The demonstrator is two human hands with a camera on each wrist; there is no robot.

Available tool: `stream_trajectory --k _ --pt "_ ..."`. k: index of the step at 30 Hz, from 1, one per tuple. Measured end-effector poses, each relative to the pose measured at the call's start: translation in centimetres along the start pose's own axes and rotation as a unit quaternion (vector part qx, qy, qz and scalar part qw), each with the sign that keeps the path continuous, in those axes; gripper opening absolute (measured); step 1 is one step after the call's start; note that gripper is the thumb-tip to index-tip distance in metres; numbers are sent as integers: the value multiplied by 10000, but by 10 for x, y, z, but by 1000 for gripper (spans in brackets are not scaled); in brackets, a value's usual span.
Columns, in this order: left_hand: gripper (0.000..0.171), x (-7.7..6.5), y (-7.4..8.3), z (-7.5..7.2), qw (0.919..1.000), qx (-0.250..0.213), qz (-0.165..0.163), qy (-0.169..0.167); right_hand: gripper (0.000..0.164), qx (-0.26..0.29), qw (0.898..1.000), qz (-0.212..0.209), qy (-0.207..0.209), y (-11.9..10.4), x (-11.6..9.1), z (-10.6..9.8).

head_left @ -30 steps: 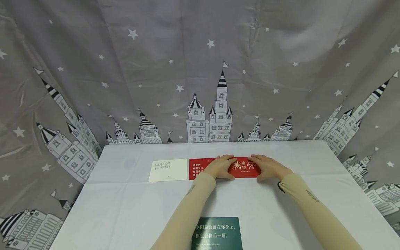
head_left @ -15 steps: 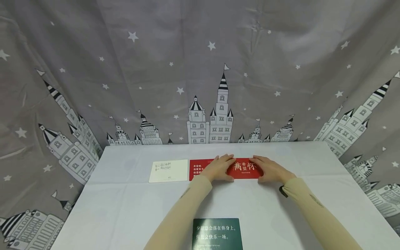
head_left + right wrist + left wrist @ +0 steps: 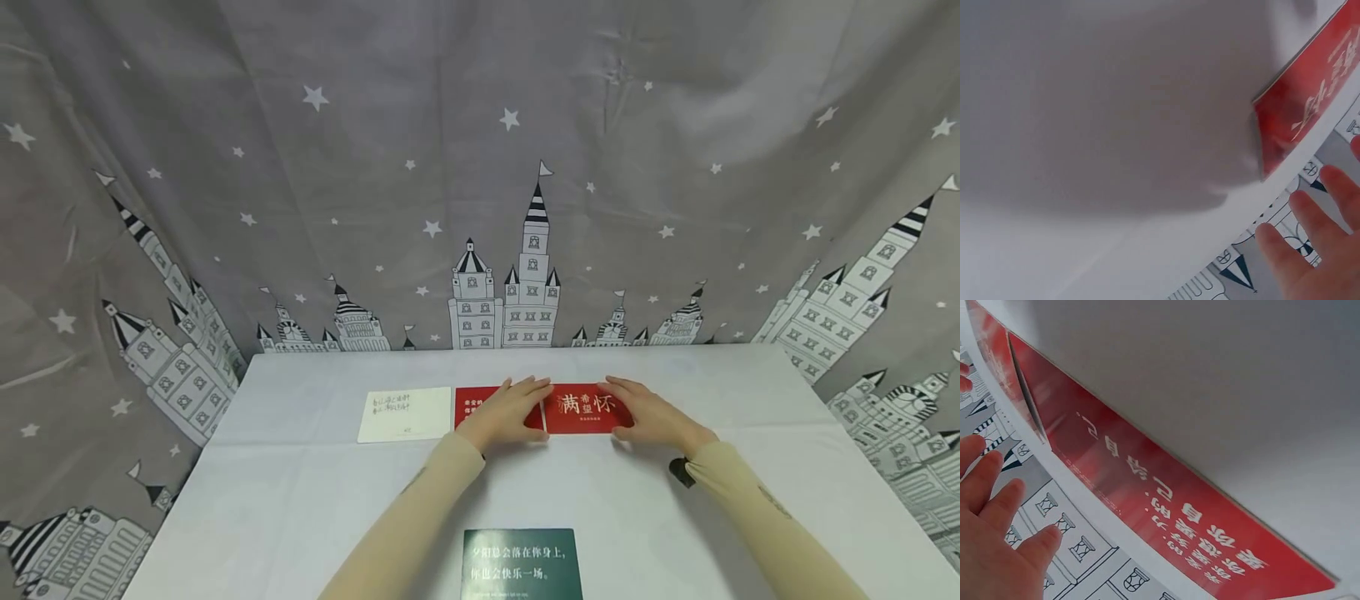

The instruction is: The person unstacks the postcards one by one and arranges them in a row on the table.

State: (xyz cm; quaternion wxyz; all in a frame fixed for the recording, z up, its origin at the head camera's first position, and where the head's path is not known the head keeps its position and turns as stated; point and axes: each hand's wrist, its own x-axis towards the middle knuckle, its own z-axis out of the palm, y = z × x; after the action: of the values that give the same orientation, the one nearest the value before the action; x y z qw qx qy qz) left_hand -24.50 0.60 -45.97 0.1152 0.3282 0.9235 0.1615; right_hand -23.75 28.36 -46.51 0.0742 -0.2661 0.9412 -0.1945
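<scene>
Two red cards lie end to end on the white table, both printed with white characters. My left hand (image 3: 510, 414) hovers over the left red card (image 3: 472, 398), hiding its middle; its fingers are spread in the left wrist view. A thin gap shows between that card and the right red card (image 3: 583, 411). My right hand (image 3: 654, 418) is at the right end of the right red card, fingertips near its far corner and thumb near the front edge. In the right wrist view its fingers (image 3: 1313, 219) look straight and spread, beside the card's end.
A cream card (image 3: 406, 417) with handwriting lies left of the red cards, in the same row. Nearer the front is a dark green card (image 3: 522, 562) with white text, cut off by the frame. A grey curtain (image 3: 480, 167) with castles and stars hangs behind the table.
My left hand has moved left, off the right red card's left end, uncovering the seam between the red cards. My right hand stays at the right end. The view has tilted up slightly.
</scene>
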Motion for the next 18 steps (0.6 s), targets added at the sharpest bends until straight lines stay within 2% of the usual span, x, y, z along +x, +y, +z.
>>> stream_trajectory --k 4,13,18 --pt "77 -10 0 0 9999 -76 76 63 72 45 9999 -79 89 -4 -4 2" --pt "78 -29 -6 9 9988 57 425 250 71 205 9981 -376 442 -13 -16 9" --pt "79 -42 -6 12 9980 139 519 333 69 306 9984 -295 376 -18 -22 13"
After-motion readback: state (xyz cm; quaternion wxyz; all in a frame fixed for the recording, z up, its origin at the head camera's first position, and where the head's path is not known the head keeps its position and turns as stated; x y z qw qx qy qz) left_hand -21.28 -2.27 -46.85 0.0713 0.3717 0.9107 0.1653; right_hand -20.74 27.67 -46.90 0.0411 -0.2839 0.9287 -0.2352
